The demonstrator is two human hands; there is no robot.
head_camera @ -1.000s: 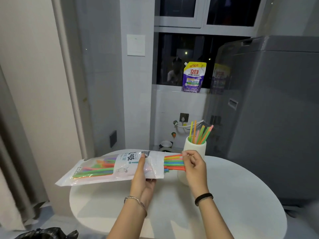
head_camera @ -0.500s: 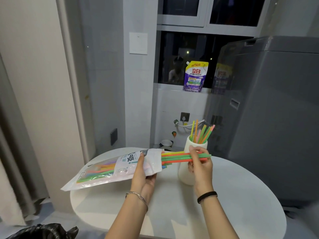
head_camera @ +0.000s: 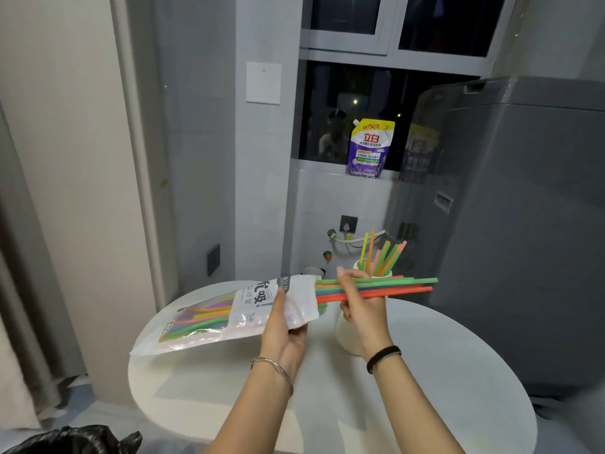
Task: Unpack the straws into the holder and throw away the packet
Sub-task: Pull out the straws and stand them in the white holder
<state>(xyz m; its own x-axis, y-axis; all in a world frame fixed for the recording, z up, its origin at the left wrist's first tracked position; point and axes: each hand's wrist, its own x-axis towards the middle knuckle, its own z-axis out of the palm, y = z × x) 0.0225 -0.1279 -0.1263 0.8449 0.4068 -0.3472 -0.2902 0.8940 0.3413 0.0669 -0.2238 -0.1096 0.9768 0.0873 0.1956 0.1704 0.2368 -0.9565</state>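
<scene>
My left hand (head_camera: 284, 332) grips a clear plastic straw packet (head_camera: 226, 314) near its open end and holds it level above the white round table (head_camera: 425, 371). Several coloured straws still lie inside the packet. My right hand (head_camera: 360, 303) pinches a bundle of green, orange and blue straws (head_camera: 402, 285), which sticks far out of the packet's mouth to the right. Behind that hand stands the white holder (head_camera: 347, 335), partly hidden, with several straws (head_camera: 383, 257) upright in it.
A grey washing machine (head_camera: 523, 224) stands close behind the table on the right. A purple detergent pouch (head_camera: 370, 149) sits on the window sill. A black rubbish bag (head_camera: 72, 440) lies on the floor at lower left, and a curtain hangs at the left edge.
My right hand has drawn the bundle of straws further right out of the packet, and both hands have risen a little. The left hand keeps its hold on the packet.
</scene>
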